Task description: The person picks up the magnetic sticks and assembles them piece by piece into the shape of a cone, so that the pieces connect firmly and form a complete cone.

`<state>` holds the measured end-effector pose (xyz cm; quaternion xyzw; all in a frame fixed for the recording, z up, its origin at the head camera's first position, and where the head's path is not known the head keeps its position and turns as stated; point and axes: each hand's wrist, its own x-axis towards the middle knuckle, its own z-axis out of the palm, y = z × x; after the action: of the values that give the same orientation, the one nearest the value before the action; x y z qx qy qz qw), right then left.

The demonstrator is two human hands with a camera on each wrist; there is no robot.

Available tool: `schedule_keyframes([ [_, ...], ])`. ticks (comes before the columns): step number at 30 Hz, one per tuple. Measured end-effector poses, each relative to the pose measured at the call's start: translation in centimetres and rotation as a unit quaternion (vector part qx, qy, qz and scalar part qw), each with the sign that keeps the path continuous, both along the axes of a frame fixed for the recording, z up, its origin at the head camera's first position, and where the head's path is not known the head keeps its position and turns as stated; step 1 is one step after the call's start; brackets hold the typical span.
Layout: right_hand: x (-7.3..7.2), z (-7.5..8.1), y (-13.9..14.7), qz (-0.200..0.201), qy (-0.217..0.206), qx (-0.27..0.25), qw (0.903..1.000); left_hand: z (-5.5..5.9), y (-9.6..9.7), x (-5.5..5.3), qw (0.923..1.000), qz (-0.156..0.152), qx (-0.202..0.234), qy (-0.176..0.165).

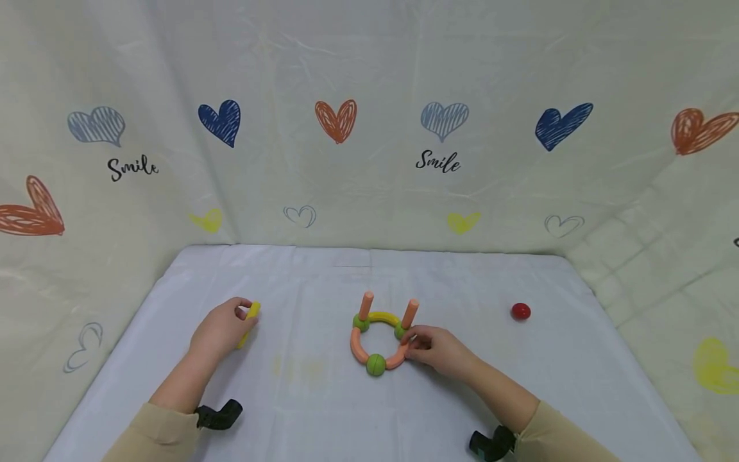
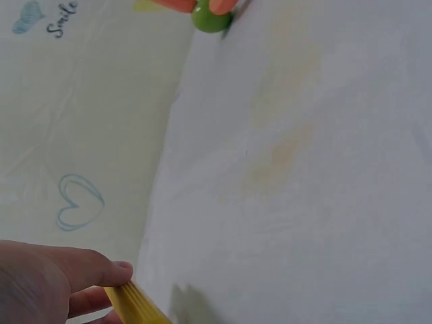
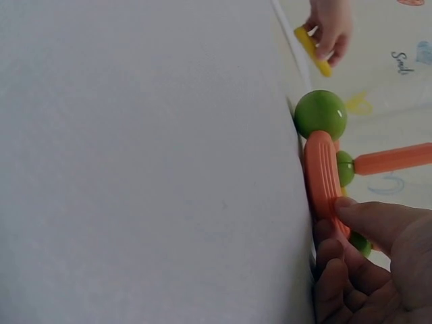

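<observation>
On the white table lies a ring built of toy pieces: orange curved rods (image 1: pixel 359 346), a yellow curved rod (image 1: pixel 383 317) at the back and green balls (image 1: pixel 376 365). Two straight orange rods (image 1: pixel 366 306) stick up from the two rear balls. My right hand (image 1: pixel 443 351) pinches the ring's right-hand orange curved rod (image 3: pixel 321 175) between thumb and fingers. Off to the left, my left hand (image 1: pixel 222 327) pinches a yellow rod (image 2: pixel 138 305), apart from the ring. That rod's lower end shows below the fingers in the head view.
A red ball (image 1: pixel 521 312) lies on the white cloth (image 1: pixel 462 276) at the right. Behind the table hangs a pale curtain (image 1: pixel 381 192) printed with hearts. Black wrist cameras (image 1: pixel 219 415) sit at both sleeves. Faint yellowish stains mark the cloth left of the ring.
</observation>
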<state>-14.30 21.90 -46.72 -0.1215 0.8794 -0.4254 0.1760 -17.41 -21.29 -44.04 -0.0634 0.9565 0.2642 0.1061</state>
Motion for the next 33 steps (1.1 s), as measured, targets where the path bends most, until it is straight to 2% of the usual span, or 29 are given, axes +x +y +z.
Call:
schedule_keyframes([
  [5, 0.0, 0.0, 0.0, -0.001, 0.006, 0.000, 1.0000, 0.1, 1.5, 0.5, 0.9999, -0.009, 0.002, 0.014],
  [13, 0.2, -0.1, 0.0, -0.005, 0.013, 0.002, 0.9999, 0.5, 3.9, 1.4, 0.9978, -0.042, 0.028, 0.044],
  [22, 0.2, -0.4, 0.0, -0.005, 0.010, 0.001, 0.9999, 1.7, 6.5, 3.0, 0.9921, -0.077, 0.085, 0.051],
  [28, 0.2, -0.4, -0.1, -0.007, 0.007, 0.001, 0.9999, 2.0, 8.7, 3.7, 0.9869, -0.081, 0.129, 0.053],
  [33, 0.2, -0.3, 0.0, -0.006, 0.009, -0.002, 0.9999, 2.0, 10.4, 4.0, 0.9800, -0.101, 0.162, 0.056],
])
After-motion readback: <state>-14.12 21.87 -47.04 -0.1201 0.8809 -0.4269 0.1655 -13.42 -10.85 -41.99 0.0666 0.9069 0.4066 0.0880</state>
